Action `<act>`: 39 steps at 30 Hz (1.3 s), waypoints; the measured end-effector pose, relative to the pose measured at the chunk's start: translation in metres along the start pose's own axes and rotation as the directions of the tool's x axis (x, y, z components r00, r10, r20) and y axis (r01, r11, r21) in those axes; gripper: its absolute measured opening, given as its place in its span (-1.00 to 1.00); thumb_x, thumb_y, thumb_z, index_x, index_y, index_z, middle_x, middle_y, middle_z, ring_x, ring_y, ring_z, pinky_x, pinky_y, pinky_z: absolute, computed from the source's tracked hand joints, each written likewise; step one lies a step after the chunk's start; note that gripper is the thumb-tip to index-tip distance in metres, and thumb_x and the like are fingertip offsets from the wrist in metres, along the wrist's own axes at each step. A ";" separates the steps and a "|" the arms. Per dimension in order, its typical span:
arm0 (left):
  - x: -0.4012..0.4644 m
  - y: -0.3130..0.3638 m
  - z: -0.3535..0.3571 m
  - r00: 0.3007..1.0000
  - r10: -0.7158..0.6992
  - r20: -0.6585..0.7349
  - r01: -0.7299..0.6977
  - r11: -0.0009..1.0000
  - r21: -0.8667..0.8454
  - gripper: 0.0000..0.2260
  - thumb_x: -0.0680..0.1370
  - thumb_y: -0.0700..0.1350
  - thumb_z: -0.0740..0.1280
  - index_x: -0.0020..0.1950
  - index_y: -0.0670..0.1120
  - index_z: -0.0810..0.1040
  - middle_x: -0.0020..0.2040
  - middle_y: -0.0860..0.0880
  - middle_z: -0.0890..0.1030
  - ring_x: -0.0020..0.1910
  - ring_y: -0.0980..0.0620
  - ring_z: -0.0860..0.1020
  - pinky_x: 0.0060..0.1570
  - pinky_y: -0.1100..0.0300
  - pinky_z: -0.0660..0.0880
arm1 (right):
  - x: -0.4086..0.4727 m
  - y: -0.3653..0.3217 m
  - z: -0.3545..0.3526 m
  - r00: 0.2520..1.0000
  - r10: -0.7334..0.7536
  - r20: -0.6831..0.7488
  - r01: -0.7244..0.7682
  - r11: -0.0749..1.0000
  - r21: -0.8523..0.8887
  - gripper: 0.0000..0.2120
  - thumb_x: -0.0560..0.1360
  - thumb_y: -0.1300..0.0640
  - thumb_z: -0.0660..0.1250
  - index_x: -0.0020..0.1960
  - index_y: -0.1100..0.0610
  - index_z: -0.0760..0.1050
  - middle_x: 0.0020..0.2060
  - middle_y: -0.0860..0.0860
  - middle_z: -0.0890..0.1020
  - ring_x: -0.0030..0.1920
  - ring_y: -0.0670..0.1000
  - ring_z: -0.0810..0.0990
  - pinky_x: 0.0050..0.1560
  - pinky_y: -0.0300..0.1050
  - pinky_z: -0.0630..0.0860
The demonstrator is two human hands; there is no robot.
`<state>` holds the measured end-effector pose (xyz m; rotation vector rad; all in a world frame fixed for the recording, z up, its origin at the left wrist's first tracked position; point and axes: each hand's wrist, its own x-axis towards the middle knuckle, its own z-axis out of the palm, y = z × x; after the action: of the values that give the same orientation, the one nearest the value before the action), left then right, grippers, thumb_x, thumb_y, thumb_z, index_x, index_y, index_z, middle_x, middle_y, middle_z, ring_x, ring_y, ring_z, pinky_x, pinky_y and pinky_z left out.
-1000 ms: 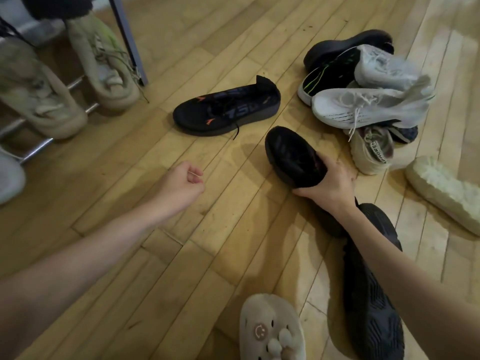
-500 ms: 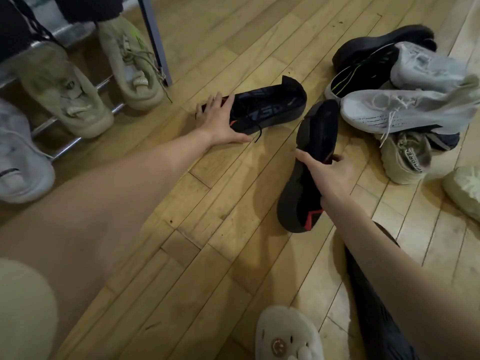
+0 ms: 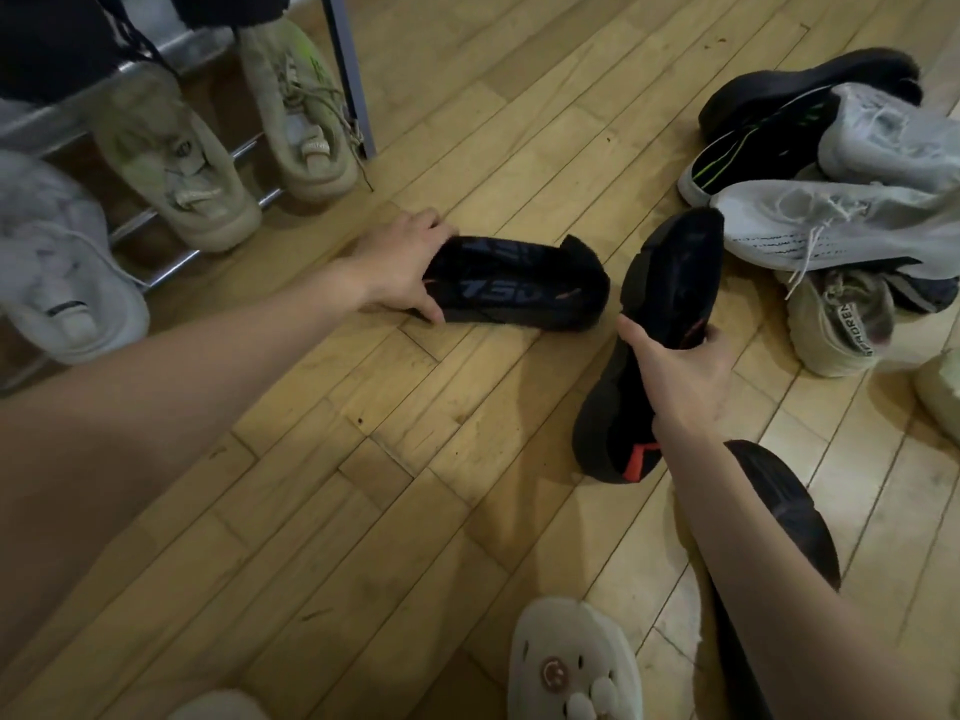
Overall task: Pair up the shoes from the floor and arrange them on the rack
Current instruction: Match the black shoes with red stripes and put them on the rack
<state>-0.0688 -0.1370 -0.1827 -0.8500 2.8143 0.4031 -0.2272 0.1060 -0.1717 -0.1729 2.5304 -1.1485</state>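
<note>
Matt black knit shoe (image 3: 514, 288), glossy wood floor (image 3: 363, 485) — worn, shiny metal rack (image 3: 348, 75), rubbery clog (image 3: 571, 662)

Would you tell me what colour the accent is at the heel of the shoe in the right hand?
Orange-red on the black shoe, seen in the head view.

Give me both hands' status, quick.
Left hand: closed on the black 750 shoe.
Right hand: holding the other black shoe.

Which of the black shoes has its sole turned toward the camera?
The black shoe with the orange-red heel patch, gripped by the right hand. The black shoe marked "750", under the left hand, lies on its side showing its lettering.
</note>
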 end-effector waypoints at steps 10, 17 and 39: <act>-0.092 -0.031 -0.004 0.960 0.236 0.151 -0.261 0.950 0.170 -0.25 0.37 -0.10 0.52 0.50 0.03 0.26 0.49 -0.16 0.24 0.45 -0.17 0.24 0.44 -0.15 0.11 | -0.031 -0.013 0.030 0.954 -0.179 0.239 0.235 0.944 -0.231 -0.03 0.01 -0.46 0.37 0.33 -0.04 0.34 0.20 0.03 0.54 0.24 0.18 0.48 0.22 0.24 0.46; -0.157 0.062 0.032 0.798 -0.602 -0.023 0.449 0.621 -0.643 -0.36 0.41 -0.19 0.42 0.43 -0.07 0.23 0.34 -0.11 0.38 0.27 -0.11 0.42 0.22 -0.01 0.46 | -0.032 -0.022 0.045 0.916 -0.236 0.323 0.375 0.788 -0.489 -0.19 0.35 -0.29 0.43 0.40 0.13 0.26 0.30 0.23 0.44 0.34 0.28 0.34 0.33 0.18 0.24; -0.138 0.130 0.039 0.457 -0.614 0.643 0.589 -0.333 -0.736 -0.56 0.16 -0.10 0.46 0.02 -0.13 0.55 0.07 -0.05 0.60 0.00 -0.03 0.54 -0.16 0.18 0.52 | -0.072 0.054 -0.005 0.844 -0.354 0.403 0.485 0.825 -0.290 -0.05 0.35 -0.22 0.45 0.53 0.11 0.03 0.34 0.14 0.33 0.35 0.15 0.27 0.37 0.11 0.31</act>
<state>-0.0246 0.0501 -0.1599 -2.3433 1.0267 2.0499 -0.1599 0.1636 -0.1902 -0.9978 2.4295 -0.6580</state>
